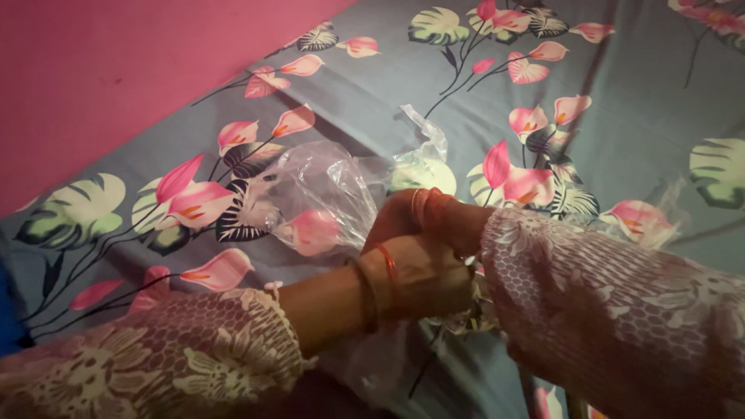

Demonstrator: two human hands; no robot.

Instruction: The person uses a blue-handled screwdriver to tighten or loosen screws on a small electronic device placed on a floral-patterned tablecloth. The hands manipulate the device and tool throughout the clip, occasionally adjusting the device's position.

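My two hands meet over a crumpled clear plastic bag (pixel 326 194) that lies on a grey bedsheet printed with pink flowers. My right hand (pixel 390 223), bangles on its wrist, reaches in from the right and grips the bag's near edge. My left hand (pixel 429 275), with a red and a dark bangle, comes from the lower left and sits just below the right wrist. Its fingers are curled, with crumpled clear plastic (pixel 459 318) bunched at them. Both forearms wear pale lace sleeves. The fingertips of both hands are hidden.
The flowered bedsheet (pixel 621 101) covers nearly the whole view. A plain pink wall (pixel 101 70) fills the upper left. More clear plastic (pixel 372 368) lies under my left wrist, and a thin wisp of it (pixel 667 206) lies at the right.
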